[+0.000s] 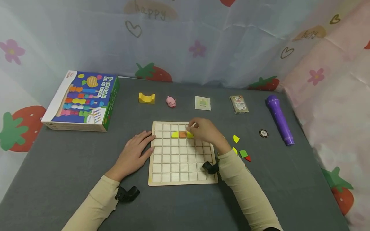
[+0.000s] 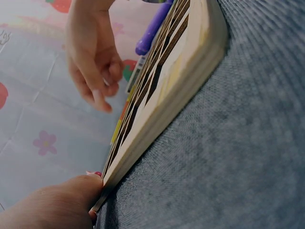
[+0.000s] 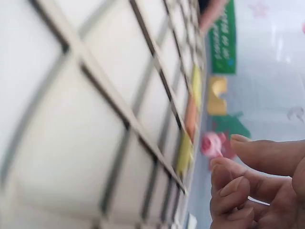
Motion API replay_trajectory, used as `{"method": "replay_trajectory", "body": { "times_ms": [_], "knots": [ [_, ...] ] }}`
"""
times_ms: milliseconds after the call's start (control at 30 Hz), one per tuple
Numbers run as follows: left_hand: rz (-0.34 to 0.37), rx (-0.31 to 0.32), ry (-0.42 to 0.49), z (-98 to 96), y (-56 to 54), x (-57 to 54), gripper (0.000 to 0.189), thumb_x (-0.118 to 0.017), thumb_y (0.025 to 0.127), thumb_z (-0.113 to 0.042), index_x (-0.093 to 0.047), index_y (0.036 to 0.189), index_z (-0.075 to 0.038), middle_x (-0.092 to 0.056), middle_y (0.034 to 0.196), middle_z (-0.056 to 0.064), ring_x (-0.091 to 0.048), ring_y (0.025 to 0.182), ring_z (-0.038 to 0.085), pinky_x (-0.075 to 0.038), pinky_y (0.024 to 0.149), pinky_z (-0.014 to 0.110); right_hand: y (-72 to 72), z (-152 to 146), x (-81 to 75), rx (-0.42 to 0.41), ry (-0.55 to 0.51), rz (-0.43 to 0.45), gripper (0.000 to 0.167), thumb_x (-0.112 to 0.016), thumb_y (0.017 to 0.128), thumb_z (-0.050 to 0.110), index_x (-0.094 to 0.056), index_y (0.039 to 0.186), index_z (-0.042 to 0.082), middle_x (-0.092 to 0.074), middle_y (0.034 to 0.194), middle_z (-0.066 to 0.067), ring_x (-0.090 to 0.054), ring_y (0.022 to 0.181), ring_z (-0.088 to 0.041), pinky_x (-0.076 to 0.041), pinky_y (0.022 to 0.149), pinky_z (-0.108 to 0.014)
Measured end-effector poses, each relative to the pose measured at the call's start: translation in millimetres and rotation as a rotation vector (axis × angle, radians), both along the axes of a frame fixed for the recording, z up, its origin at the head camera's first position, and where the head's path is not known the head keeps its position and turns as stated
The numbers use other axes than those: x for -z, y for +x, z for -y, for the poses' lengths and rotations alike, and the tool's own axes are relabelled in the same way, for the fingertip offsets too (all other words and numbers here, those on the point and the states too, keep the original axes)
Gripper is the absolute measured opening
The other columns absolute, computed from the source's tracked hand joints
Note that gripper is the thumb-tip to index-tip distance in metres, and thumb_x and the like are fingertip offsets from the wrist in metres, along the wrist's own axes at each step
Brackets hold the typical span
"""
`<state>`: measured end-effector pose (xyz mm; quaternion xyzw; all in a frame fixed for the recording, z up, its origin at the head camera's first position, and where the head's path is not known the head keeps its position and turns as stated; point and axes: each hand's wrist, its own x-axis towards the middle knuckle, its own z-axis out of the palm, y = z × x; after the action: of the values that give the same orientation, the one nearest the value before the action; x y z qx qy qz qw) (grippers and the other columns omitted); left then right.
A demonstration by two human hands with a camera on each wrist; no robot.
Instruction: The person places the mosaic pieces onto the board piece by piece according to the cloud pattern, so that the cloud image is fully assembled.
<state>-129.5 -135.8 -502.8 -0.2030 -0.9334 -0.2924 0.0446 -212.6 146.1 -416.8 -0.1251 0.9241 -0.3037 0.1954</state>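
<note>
A wooden grid board (image 1: 157,177) lies flat on the table. In one upper row sit a yellow rounded piece (image 1: 174,134), an orange square (image 1: 182,134) and a second yellow piece (image 1: 189,135), side by side. My right hand (image 1: 206,131) hovers over the board just by that second yellow piece. In the right wrist view its thumb and index finger stand apart with nothing between them, the other fingers loosely bent. My left hand (image 1: 133,157) rests on the table, its fingertips touching the board's left edge; the left wrist view shows the thumb (image 2: 81,188) against that edge.
Right of the board lie yellow pieces (image 1: 236,138), a green square (image 1: 243,153) and a red triangle (image 1: 248,158). Behind it stand a yellow block (image 1: 146,98), toy pig (image 1: 171,102), paper square (image 1: 203,103), card box (image 1: 239,104). Farther out: game box (image 1: 83,99), chip (image 1: 263,133), purple microphone (image 1: 279,120).
</note>
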Motion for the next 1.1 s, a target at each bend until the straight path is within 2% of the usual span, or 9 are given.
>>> {"method": "replay_trajectory", "body": {
  "times_ms": [167, 267, 400, 533, 700, 900, 1100],
  "knots": [
    [-0.014, 0.004, 0.002, -0.3, -1.5, 0.1, 0.048, -0.053, 0.099, -0.034, -0.048, 0.141, -0.012, -0.042, 0.148, 0.013, -0.030, 0.141, 0.033, -0.022, 0.115, 0.053, -1.0, -43, -13.9, 0.087, 0.026, -0.005, 0.027, -0.054, 0.099, 0.032, -0.063, 0.116, 0.013, -0.063, 0.107, -0.010, -0.060, 0.084, -0.024, -0.050, 0.067, -0.036],
    [-0.018, 0.002, 0.004, 0.1, -2.9, -0.1, 0.048, -0.053, 0.099, -0.034, -0.049, 0.141, -0.012, -0.041, 0.148, 0.014, -0.030, 0.141, 0.033, -0.022, 0.115, 0.053, -2.3, -73, -20.2, 0.139, 0.087, -0.037, 0.027, -0.054, 0.099, 0.029, -0.062, 0.116, 0.009, -0.064, 0.111, -0.015, -0.061, 0.088, -0.028, -0.051, 0.071, -0.040],
    [-0.011, -0.002, 0.000, 0.1, -3.1, -1.7, 0.048, -0.052, 0.099, -0.035, -0.048, 0.141, -0.012, -0.041, 0.148, 0.013, -0.029, 0.142, 0.033, -0.021, 0.115, 0.053, -1.8, -106, -21.3, 0.162, 0.209, -0.058, 0.028, -0.055, 0.098, 0.022, -0.061, 0.117, 0.001, -0.062, 0.113, -0.023, -0.062, 0.093, -0.034, -0.052, 0.075, -0.046],
    [-0.003, 0.000, -0.003, -0.3, -1.5, -1.0, 0.048, -0.052, 0.099, -0.035, -0.048, 0.141, -0.012, -0.041, 0.148, 0.013, -0.029, 0.142, 0.032, -0.021, 0.115, 0.053, 2.0, -126, -14.7, 0.082, 0.286, -0.036, 0.035, -0.064, 0.091, 0.012, -0.057, 0.121, -0.005, -0.060, 0.108, -0.025, -0.060, 0.091, -0.035, -0.051, 0.076, -0.048],
    [-0.006, -0.009, -0.014, 2.7, 0.1, -0.5, 0.048, -0.052, 0.099, -0.036, -0.049, 0.141, -0.012, -0.041, 0.148, 0.013, -0.029, 0.142, 0.032, -0.022, 0.114, 0.053, 1.7, -134, -6.3, -0.038, 0.298, -0.023, 0.046, -0.071, 0.083, 0.005, -0.055, 0.125, -0.004, -0.058, 0.105, -0.020, -0.054, 0.096, -0.033, -0.046, 0.085, -0.050],
    [-0.008, 0.001, -0.011, 3.5, -1.2, -2.4, 0.048, -0.051, 0.099, -0.036, -0.048, 0.142, -0.013, -0.040, 0.149, 0.012, -0.029, 0.142, 0.032, -0.022, 0.114, 0.053, 0.7, -137, -2.2, -0.050, 0.281, -0.045, 0.034, -0.069, 0.083, 0.001, -0.058, 0.115, -0.004, -0.060, 0.099, -0.020, -0.057, 0.090, -0.032, -0.049, 0.078, -0.047],
    [0.000, 0.006, -0.007, 0.4, -0.9, -1.2, 0.048, -0.052, 0.099, -0.035, -0.048, 0.142, -0.013, -0.040, 0.149, 0.013, -0.029, 0.142, 0.033, -0.022, 0.115, 0.053, 3.7, -144, -4.8, -0.092, 0.278, -0.061, 0.025, -0.071, 0.084, 0.004, -0.061, 0.106, -0.003, -0.061, 0.092, -0.016, -0.057, 0.083, -0.028, -0.049, 0.074, -0.044]
  ]
}}
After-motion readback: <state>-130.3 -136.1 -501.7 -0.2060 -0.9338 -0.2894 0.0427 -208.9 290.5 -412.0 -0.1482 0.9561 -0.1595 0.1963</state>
